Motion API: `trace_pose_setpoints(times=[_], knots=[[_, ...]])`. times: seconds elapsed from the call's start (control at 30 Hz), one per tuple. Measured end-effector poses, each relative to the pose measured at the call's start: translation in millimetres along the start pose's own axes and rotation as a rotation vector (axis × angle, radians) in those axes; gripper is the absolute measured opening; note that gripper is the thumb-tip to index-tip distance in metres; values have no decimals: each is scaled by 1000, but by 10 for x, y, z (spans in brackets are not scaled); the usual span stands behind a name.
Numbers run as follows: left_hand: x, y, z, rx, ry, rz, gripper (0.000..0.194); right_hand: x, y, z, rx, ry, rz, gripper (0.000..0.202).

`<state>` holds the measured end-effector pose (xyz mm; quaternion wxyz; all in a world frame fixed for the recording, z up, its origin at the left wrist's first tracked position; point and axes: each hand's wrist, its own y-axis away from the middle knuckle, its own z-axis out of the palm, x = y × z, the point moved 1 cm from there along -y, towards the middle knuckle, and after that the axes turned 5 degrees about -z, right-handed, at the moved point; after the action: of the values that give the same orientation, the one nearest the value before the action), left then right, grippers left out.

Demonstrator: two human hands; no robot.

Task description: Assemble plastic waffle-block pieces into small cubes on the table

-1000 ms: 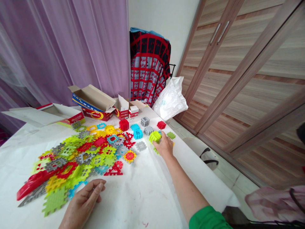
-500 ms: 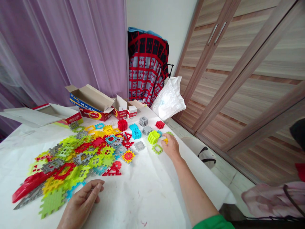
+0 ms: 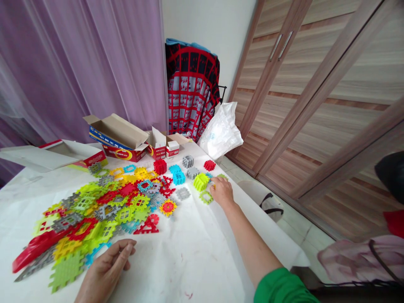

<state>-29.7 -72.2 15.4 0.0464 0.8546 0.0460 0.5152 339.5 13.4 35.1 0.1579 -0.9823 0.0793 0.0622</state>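
Observation:
My left hand (image 3: pixel 105 267) rests on the white cloth near the front of the table, fingers loosely bent and a little apart, with nothing in it. Close by lie a light green flat panel (image 3: pixel 67 269) and a blue frame piece (image 3: pixel 94 254). My right hand (image 3: pixel 223 192) reaches out to the table's right side, its fingertips closed on a small yellow building piece, mostly hidden. Left of those fingertips stand a stack of lime green pieces (image 3: pixel 200 182) and a lime green frame piece (image 3: pixel 206 197). Part of another green piece (image 3: pixel 223 177) shows behind the hand.
A wide heap of interlocking plastic pieces (image 3: pixel 109 210) covers the table's left half. Red (image 3: pixel 160 166), blue (image 3: pixel 177 174) and grey (image 3: pixel 188 161) stacks stand farther back. Opened cardboard boxes (image 3: pixel 118 136) line the far edge. A white bag (image 3: pixel 222 130) is beyond the back right corner.
The view has shifted slightly. My right hand has turned a little over the yellow piece, which shows less now. My left hand stays in place.

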Motion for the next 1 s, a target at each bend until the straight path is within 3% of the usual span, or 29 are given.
trace_pose_setpoints(times=[0.47, 0.83, 1.0], knots=[[-7, 1, 1, -4, -4, -15, 65, -26, 50, -28, -18, 11, 20, 33], [-12, -3, -2, -18, -4, 4, 64, -159, -45, -172, -343, 49, -225, 32], [1, -4, 9, 0, 12, -3, 64, -190, -136, -176, -385, 58, -234, 32]])
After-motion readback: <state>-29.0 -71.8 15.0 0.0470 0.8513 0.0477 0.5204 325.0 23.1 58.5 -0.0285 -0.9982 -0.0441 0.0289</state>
